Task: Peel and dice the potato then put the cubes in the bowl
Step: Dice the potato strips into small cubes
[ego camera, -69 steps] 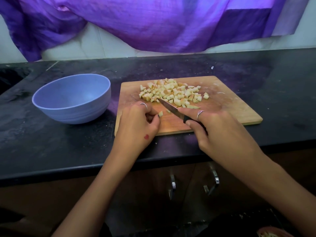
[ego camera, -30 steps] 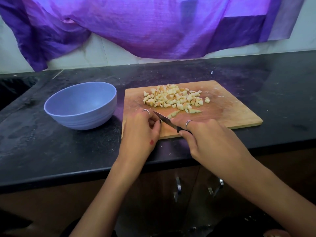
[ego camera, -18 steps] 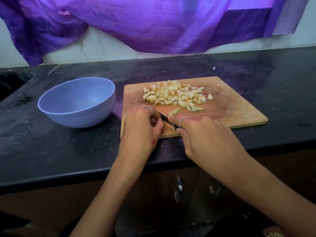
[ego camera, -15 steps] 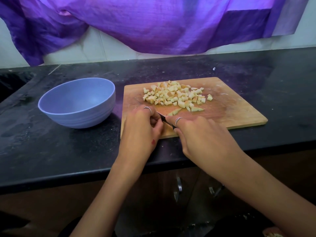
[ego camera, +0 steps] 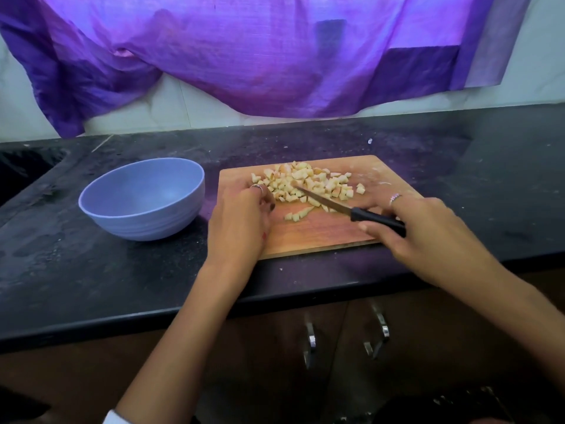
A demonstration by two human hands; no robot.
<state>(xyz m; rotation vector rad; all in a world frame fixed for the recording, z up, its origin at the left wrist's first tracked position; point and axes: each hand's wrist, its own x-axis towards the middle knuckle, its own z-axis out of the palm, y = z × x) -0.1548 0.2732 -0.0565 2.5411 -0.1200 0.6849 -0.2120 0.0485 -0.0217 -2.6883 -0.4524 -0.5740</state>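
Partly hidden: knife handle (ego camera: 377, 220) inside right hand (ego camera: 428, 234).

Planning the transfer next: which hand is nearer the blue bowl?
Left. The left hand rests on the wooden cutting board's near-left edge beside the blue bowl; the right hand holds the black-handled knife farther right.

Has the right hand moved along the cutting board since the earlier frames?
Yes. The right hand, gripping the knife, shifted rightward along the cutting board, away from the left hand.
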